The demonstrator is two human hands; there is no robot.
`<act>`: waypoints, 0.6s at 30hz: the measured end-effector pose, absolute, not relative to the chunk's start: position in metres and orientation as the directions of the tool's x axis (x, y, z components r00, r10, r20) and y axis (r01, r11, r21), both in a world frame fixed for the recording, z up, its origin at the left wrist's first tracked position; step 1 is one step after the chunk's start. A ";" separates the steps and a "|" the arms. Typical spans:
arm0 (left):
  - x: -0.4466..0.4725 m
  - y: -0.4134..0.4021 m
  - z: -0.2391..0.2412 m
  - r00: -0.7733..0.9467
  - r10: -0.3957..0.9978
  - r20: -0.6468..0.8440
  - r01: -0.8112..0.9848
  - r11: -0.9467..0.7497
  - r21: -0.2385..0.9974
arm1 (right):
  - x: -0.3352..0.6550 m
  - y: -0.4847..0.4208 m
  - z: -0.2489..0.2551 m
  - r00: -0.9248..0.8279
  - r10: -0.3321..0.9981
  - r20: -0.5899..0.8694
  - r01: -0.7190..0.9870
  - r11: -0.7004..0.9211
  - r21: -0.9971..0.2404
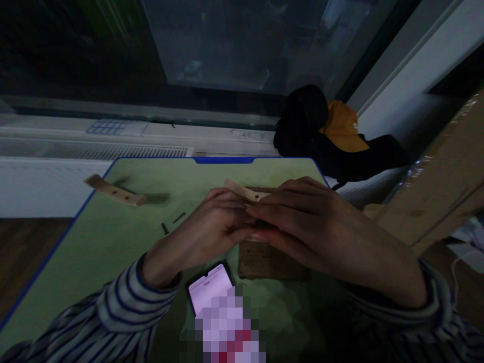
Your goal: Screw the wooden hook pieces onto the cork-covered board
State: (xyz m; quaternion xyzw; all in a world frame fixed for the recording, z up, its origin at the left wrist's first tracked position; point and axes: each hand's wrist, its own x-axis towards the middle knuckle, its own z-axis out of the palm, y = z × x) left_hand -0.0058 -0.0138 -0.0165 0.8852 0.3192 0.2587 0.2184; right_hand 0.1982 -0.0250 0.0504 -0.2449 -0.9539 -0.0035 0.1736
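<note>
Both hands meet over a curved light wooden piece (239, 189) with a dark hole in it. My left hand (212, 222) is closed around its left part, the thumb pointing right. From the other side, my right hand (308, 217) is closed over it, thumb below and fingers above; the fingertips of both hands nearly touch. What lies between them is mostly hidden. Under the hands is a brown wooden block (272, 262), its front part visible. A second curved wooden piece (117, 194) with two holes rests at the table's left edge.
Two small dark screws lie left of my hands, a thin one (179, 217) and a thicker one (165, 228). A lit phone (212, 287) lies in front on the green table (170, 176). Beyond are a radiator (151, 151), a black bag (302, 121), an orange cap (342, 126) and a cardboard box (434, 186).
</note>
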 end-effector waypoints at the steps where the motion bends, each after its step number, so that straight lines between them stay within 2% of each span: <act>1: -0.006 -0.014 -0.017 0.662 0.678 0.321 0.450 -0.701 0.553 | 0.199 -0.025 0.051 -0.823 0.459 0.336 0.455 0.886 -0.096; 5: -0.007 -0.012 -0.020 0.685 0.654 0.321 0.428 -0.717 0.550 | 0.202 -0.026 0.053 -0.845 0.464 0.267 0.436 0.886 -0.158; 11: -0.007 -0.011 -0.019 0.716 0.642 0.274 0.422 -0.711 0.563 | 0.200 -0.023 0.048 -0.831 0.475 0.289 0.471 0.878 -0.090; 18: -0.006 -0.014 -0.016 0.661 0.669 0.340 0.433 -0.710 0.555 | 0.198 -0.025 0.048 -0.825 0.480 0.299 0.482 0.873 -0.071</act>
